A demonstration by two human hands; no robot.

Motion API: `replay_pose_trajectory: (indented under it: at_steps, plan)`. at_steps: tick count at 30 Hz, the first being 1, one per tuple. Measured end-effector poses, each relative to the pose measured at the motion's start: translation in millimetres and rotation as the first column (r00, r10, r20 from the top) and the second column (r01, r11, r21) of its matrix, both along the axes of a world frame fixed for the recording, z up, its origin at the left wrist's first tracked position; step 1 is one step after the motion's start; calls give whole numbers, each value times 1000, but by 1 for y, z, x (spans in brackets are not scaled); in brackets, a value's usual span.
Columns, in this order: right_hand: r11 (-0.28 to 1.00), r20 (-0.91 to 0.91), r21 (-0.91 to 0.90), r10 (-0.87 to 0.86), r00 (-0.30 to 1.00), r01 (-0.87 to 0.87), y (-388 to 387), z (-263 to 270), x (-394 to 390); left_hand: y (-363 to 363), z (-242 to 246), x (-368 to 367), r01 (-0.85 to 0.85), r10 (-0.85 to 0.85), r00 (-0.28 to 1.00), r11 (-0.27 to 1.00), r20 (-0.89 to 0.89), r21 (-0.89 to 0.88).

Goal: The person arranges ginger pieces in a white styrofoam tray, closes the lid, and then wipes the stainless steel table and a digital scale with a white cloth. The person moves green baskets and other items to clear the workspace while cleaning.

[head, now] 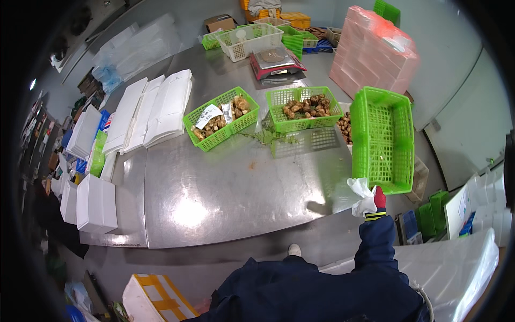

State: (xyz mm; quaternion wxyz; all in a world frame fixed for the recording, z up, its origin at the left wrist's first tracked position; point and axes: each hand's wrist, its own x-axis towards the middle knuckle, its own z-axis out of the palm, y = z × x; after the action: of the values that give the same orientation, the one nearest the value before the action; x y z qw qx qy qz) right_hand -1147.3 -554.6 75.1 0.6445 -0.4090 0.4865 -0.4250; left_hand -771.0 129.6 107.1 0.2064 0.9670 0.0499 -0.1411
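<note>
My right hand (377, 199), in a red glove, is closed around a crumpled white sheet (362, 195), paper or thin plastic. It is at the near end of an empty green plastic basket (382, 141) beside the table's right edge; whether the fingers also grip the rim cannot be told. My left hand is out of view. Before me on the stainless steel table (225, 193) stand two green baskets. The left basket (221, 118) holds pale brown mushrooms and paper slips bearing writing; the right basket (303, 108) holds darker brown mushrooms (307, 106).
Green leafy scraps (267, 136) lie between the baskets. Behind them are a red weighing scale (275, 60) and a white crate (249, 40). White foam lids (169, 106) and white foam boxes (96, 203) line the left. Pink-wrapped boxes (370, 52) stand at the right.
</note>
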Motion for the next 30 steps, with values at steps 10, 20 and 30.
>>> replay_pose_trajectory:
  at_steps: [10, 20, 30]
  plan:
    - [997, -66, 19, 71, 995, -70, -63, 4, -12, -61, 79, -38, -40, 135, 956, 940, 262, -339]
    - [993, -127, -82, -96, 987, 86, -98, 29, -66, -227, 49, 42, 307, -317, 854, 947, 413, 92]
    - [984, -280, -23, -175, 944, 176, -124, -66, -175, -438, -6, 62, 583, -482, 489, 801, 727, 139]
